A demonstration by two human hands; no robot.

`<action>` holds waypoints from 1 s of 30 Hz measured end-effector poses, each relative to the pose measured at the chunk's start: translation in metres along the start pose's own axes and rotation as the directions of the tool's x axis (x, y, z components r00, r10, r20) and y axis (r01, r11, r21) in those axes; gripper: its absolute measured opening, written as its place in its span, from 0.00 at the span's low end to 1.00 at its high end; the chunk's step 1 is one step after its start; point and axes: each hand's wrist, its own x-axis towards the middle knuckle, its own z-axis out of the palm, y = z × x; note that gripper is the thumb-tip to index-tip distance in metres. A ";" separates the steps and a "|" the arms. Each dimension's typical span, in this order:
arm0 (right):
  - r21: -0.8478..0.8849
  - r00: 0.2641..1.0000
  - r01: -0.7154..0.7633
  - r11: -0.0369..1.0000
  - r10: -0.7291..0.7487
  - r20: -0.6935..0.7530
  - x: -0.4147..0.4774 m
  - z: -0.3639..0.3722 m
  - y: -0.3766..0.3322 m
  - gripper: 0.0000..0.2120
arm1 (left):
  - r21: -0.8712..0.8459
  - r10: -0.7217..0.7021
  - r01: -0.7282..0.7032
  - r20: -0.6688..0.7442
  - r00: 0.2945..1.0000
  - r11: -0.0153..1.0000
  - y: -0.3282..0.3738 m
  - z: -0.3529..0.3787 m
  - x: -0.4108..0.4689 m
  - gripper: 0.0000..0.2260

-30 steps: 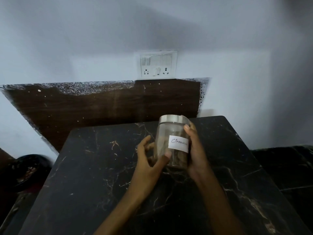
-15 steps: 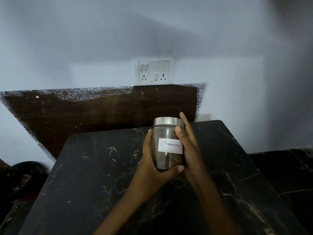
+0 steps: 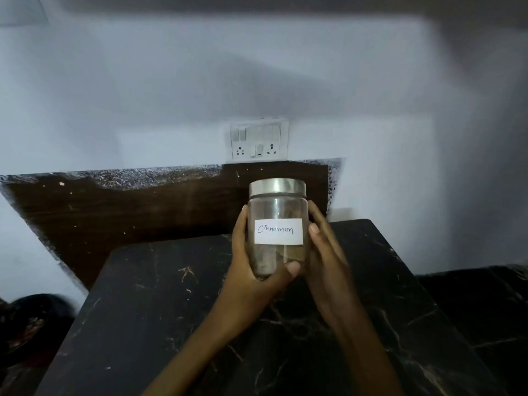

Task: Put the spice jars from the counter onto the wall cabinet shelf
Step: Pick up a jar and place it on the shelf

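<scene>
Currently held: clear glass cylindrical jar (image 3: 277, 207), silver metal lid (image 3: 277, 186), white paper label (image 3: 278, 231) reading "Cinnamon", brown contents low inside.
Position: upright between the fingers of both hands, apparently lifted off black veined marble surface (image 3: 171, 310).
Left hand (image 3: 251, 270): fingers curled round jar's left side, thumb across lower front.
Right hand (image 3: 324, 252): fingers wrapped behind right side, thumb on glass beside label.
Handling, by judgement: hold by the glass body, never by lid alone; raise level and straight; support base with left thumb.
Wall cabinet shelf: not in view; locate before loosening either hand.
</scene>
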 end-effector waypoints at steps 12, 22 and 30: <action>-0.096 0.987 0.159 0.983 -0.158 0.018 0.012 0.000 -0.036 0.16 | 0.014 0.150 -0.151 0.033 0.988 0.988 0.032 -0.003 0.030 0.45; -0.257 0.963 0.256 0.932 -0.222 0.155 0.022 0.008 -0.113 0.23 | -0.009 0.261 -0.264 0.184 0.948 0.965 0.078 -0.010 0.062 0.48; -0.429 0.927 0.376 0.821 -0.323 0.194 0.050 0.028 -0.193 0.32 | 0.077 0.421 -0.453 0.262 0.869 0.888 0.139 -0.001 0.123 0.47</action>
